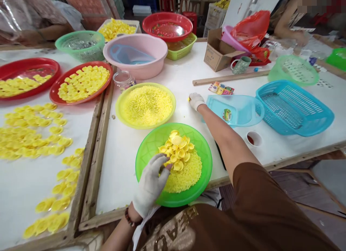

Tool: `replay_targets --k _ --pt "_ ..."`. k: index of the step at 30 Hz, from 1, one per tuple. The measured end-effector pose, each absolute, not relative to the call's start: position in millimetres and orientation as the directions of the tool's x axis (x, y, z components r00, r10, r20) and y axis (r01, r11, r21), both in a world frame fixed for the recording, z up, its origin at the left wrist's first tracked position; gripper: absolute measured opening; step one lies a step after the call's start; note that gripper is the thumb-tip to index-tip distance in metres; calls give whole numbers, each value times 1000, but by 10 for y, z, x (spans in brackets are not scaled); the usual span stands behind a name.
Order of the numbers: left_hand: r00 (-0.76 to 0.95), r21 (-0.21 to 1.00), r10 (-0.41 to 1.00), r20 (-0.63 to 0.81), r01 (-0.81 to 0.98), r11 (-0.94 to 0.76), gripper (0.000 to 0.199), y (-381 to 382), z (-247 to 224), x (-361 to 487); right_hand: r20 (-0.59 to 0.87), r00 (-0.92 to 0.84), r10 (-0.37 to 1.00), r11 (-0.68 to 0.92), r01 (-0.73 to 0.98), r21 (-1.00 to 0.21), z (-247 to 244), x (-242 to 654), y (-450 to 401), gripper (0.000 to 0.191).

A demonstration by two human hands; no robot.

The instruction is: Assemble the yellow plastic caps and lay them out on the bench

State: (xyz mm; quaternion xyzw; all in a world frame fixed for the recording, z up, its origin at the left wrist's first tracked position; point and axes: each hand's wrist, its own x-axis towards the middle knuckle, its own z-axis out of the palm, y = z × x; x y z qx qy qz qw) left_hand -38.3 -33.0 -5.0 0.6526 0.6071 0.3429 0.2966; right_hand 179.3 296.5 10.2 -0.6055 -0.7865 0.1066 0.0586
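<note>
The left hand (151,180) is at the near edge of the pile of yellow cups (177,153), which sits on granules (186,179) inside the green bowl (146,153). Its fingers are curled, the thumb apart; whether they hold a cup I cannot tell. Here a light fingertip touch should serve best: the cups look thin and overlap, so lift one by its rim and leave the heap standing. The right hand (196,100) reaches over the table (183,114), its fingers seemingly pinched on a yellow bit (189,99) — a small hold, so a gentle, steady one looks right.

Counting outward: one green bowl; the cups in it overlap too much for a sure count. Then one yellow bowl (119,112) of granules, one white cup (259,139), one blue basket (294,124), one packet (221,88), one jar (124,83), one mug (241,65), one carton (216,60) and one pink basin (151,69). Blue scoops (213,106) number two — one on the table, one in the basin. Red trays (108,74) make three, two bearing yellow pieces.
</note>
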Motion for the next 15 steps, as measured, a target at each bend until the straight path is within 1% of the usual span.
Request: replay_targets --k 1,3,4,6,7,8,9,10,11,12,13,15 --pt "-18 838 998 59 544 -40 19 -331 -24 -437 -31 -254 967 237 936 -262 96 1785 2947 33" --pt "-97 906 994 -46 415 83 29 -309 29 -532 7 -222 975 214 931 -297 120 1800 2819 26" --pt "-120 934 987 -108 328 142 35 -285 54 -563 41 -227 973 228 919 -323 149 1805 2692 25" --pt "-113 968 972 -204 121 218 47 -215 97 -580 122 -298 947 322 864 -388 234 1779 2299 22" --pt "-84 972 969 -233 16 235 54 -173 116 -567 229 -399 888 460 748 -478 284 1743 2047 17" --pt "-44 966 967 -251 -75 247 60 -132 132 -545 282 -521 805 582 606 -542 330 1695 1775 12" --pt "7 955 965 -263 -142 261 64 -94 145 -520 284 -657 699 673 467 -574 370 1641 1503 11" --pt "63 943 960 -274 -178 281 65 -63 156 -499 261 -753 603 721 375 -583 398 1590 1247 11" --pt "109 937 954 -279 -188 296 64 -41 162 -488 231 -794 563 728 344 -593 412 1548 1021 9" --pt "129 937 952 -277 -182 297 60 -30 165 -491 223 -791 570 711 339 -616 411 1519 832 3" --pt "117 945 957 -264 -168 281 56 -30 164 -509 216 -772 598 688 357 -631 394 1505 680 6" --pt "16 968 977 -214 -130 215 51 -57 151 -580 195 -709 678 619 407 -671 314 1511 467 13"
